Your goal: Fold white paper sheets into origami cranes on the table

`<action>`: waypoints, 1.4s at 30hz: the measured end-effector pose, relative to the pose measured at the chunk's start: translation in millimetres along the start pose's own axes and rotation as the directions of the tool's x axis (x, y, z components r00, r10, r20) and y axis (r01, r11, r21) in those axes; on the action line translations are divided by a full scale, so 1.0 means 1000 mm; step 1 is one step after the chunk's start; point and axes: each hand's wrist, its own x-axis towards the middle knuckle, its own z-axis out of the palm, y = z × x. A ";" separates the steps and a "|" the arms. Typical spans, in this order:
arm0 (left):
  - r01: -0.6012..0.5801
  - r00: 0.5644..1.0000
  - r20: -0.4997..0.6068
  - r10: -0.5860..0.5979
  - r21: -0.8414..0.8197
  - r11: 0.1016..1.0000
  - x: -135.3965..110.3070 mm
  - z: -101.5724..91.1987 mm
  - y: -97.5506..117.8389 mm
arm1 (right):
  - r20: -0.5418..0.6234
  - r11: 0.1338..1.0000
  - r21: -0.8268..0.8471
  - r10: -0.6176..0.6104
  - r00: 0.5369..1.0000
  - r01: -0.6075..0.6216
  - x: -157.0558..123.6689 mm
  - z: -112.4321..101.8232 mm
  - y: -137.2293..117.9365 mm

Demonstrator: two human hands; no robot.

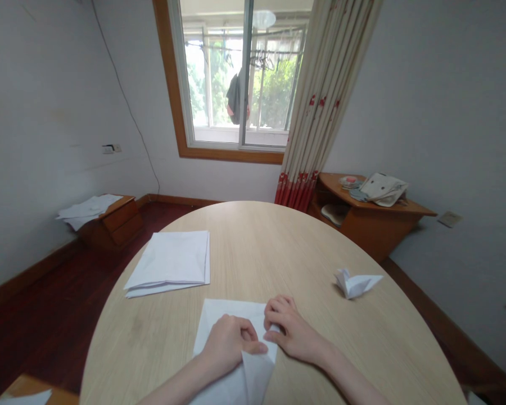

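My left hand (230, 342): thumb against folded flap (258, 372) of white sheet (219, 308), pinch or press, can't tell! Right hand (294, 334) pinching sheet's right edge. Folded paper shape (354, 286) off right.

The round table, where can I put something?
Bare tabletop lies between the paper stack and the folded paper figure, and between that figure and the right hand. Crowded: the white sheet, with the left hand over it.

- Your white sheet of paper (225, 309) lies before you on the round tabletop (270, 253).
- Its flap (258, 374), folded over on your right, appears slightly raised.
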 end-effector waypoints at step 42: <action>-0.599 0.783 0.251 0.569 0.553 0.579 0.004 -0.013 -0.014 | -0.114 0.991 -0.011 0.129 0.985 -0.131 0.002 -0.004 0.020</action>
